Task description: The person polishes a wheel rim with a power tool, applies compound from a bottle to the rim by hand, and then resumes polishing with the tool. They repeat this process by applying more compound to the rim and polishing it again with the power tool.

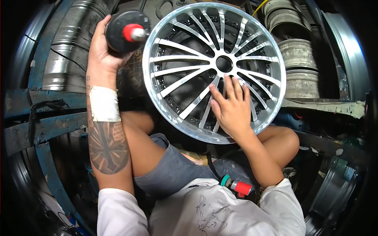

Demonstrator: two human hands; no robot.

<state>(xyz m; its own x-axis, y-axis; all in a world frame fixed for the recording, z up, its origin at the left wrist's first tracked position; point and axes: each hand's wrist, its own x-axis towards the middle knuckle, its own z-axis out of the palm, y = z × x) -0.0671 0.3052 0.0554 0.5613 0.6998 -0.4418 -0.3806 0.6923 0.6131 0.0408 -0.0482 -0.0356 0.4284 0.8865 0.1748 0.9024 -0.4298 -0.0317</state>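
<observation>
Multi-spoke wheel (221,78) is sitting front and center, just beyond the person's lap, its face turned toward the camera. Spokes are showing bright silver with duller patches; gaps between them are dark. Rim edge is looking scuffed and cloudy in places. What's carrying it: can't tell.

Right hand (234,112) is resting on the lower spokes, fingertips just below the center hole. Fingers are moderately spread, pressing flat, not gripping anything.

Left hand (104,55) is holding a black round object (125,33) up beside the wheel's upper left edge. Fingers are wrapping around its side, partly hidden behind it. A red ring and a metal tip are facing the camera.

Folded legs in grey shorts (169,169) are lying below the wheel. A red and silver cylinder (241,188) with a teal ring is showing against the white shirt (189,212). White wrap (104,104) is covering the left wrist area.

Further out: large metal rims (69,51) are lining the upper left, more worn rims (298,55) are standing in a row upper right, blue frame rails (47,102) are running along the left, and a pale beam (327,106) is crossing on the right.
</observation>
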